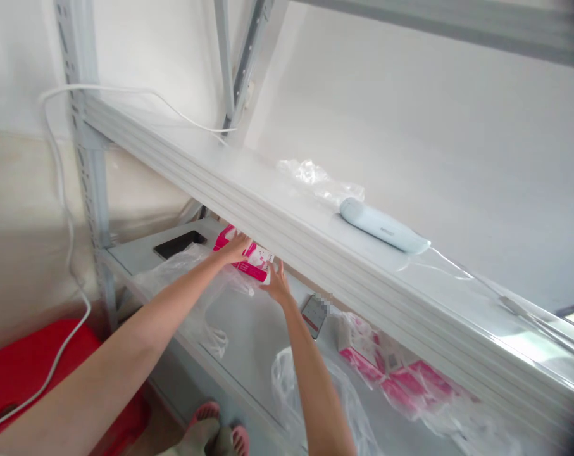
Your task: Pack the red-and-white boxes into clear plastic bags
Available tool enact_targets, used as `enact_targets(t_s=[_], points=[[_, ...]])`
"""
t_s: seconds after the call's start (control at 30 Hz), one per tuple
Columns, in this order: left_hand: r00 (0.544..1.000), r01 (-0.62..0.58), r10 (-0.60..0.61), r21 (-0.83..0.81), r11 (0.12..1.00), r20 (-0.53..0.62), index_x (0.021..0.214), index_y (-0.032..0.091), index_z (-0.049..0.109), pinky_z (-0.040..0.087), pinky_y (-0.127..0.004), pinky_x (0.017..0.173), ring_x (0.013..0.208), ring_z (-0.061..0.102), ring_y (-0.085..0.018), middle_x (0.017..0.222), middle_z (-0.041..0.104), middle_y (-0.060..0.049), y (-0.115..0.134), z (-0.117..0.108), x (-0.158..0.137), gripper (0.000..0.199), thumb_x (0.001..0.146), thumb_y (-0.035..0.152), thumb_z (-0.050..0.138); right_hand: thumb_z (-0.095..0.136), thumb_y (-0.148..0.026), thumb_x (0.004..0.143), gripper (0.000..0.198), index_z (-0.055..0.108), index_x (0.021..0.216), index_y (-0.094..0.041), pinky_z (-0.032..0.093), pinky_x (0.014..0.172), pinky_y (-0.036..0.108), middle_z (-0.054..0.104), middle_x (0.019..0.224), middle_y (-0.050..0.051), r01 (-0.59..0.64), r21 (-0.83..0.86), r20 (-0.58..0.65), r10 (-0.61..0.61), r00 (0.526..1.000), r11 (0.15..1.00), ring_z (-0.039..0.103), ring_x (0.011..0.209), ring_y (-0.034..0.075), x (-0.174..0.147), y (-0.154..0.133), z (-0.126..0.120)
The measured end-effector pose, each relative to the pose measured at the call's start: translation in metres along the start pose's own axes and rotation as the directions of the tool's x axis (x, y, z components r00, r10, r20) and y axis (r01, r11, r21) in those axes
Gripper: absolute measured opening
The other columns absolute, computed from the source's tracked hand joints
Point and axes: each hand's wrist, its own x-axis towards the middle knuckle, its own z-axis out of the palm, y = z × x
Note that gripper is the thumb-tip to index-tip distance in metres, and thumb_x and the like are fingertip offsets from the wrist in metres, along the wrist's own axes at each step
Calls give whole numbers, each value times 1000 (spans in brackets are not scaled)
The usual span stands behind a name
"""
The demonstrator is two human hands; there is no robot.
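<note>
Across the pink-and-white box (257, 256), low over the lower shelf (249, 323), the left hand (239, 247) grasps with curled fingers; at the box's right end the right hand (278, 288) has its fingers spread against it, and whether they truly grip I cannot tell. Steady handling probably wants even pressure from both sides, with box and knuckles kept low, since the upper shelf (277, 221) overhangs just above the box. Well left of and below the box is a red stool (30, 354), a white cable (61, 171) passing over it; nearer on that side lies a dark phone (180, 243). Loose clear plastic (158, 277) just left of the box could snag. Right of the box are a second phone (315, 313), then plastic-wrapped pink packs (393, 364); above right, a light-blue device (384, 226).
</note>
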Motion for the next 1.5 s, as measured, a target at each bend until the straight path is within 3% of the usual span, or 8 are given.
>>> enact_targets(t_s=[0.2, 0.4, 0.53, 0.63, 0.8, 1.0, 1.17, 1.5], points=[[991, -106, 84, 235, 966, 99, 120, 16, 55, 29, -45, 111, 134, 37, -29, 132, 54, -11, 70, -42, -8, 42, 82, 4, 41, 47, -28, 90, 28, 59, 115, -26, 45, 69, 30, 68, 90, 7, -90, -575, -51, 74, 996, 813, 65, 76, 21, -130, -30, -54], [971, -199, 229, 283, 938, -76, 119, 18, 56, 25, -47, 114, 133, 36, -26, 134, 47, -10, 153, -79, -72, 34, 91, 13, 38, 60, -37, 83, 34, 62, 114, -23, 44, 71, 35, 65, 105, 14, -164, -708, -112, 120, 986, 687, 62, 89, 27, -244, -35, -32], [980, -198, 196, 161, 967, 31, 111, 21, 62, 30, -46, 111, 128, 42, -23, 133, 49, -8, 175, -72, -120, 29, 92, 20, 40, 53, -22, 82, 22, 66, 100, -24, 42, 83, 37, 68, 94, 6, -260, -447, -117, 232, 965, 856, 62, 86, 22, -250, -35, -34], [978, -159, 149, 54, 986, 146, 105, 21, 65, 35, -44, 107, 120, 49, -23, 125, 56, -8, 180, -56, -152, 25, 91, 27, 45, 55, -31, 78, 17, 65, 86, -20, 45, 81, 33, 68, 92, 5, -290, 71, -197, 298, 934, 954, 62, 84, 20, -251, -44, -51], [936, -102, 141, -136, 985, 321, 122, 23, 56, 41, -39, 101, 116, 53, -23, 124, 58, -7, 219, -23, -187, 40, 85, 41, 58, 63, -40, 71, 25, 55, 85, -20, 47, 83, 32, 66, 92, 2, -99, 711, -202, 337, 919, 696, 64, 93, 21, -266, -86, -98], [938, -112, 206, -320, 941, 279, 127, 21, 50, 43, -36, 96, 104, 59, -22, 121, 61, -8, 282, 18, -198, 54, 80, 43, 66, 60, -43, 74, 40, 51, 107, -23, 49, 80, 30, 63, 110, 4, -34, 769, -204, 296, 933, 638, 62, 98, 20, -290, -121, -142], [936, -202, 244, -183, 962, 253, 99, 20, 63, 40, -37, 92, 96, 60, -23, 98, 67, -4, 310, 20, -200, 31, 88, 47, 52, 52, -44, 81, 43, 51, 117, -21, 50, 76, 29, 65, 104, 6, -82, 781, -181, 350, 919, 620, 63, 94, 20, -305, -125, -152], [904, -382, 350, 98, 919, 247, 82, 19, 59, 35, -32, 83, 81, 59, -18, 81, 67, 0, 335, -4, -200, 15, 90, 30, 53, 65, -34, 77, 22, 63, 97, -25, 48, 69, 25, 68, 91, -2, 16, 971, -127, 459, 879, 239, 62, 80, 15, -311, -138, -137]])
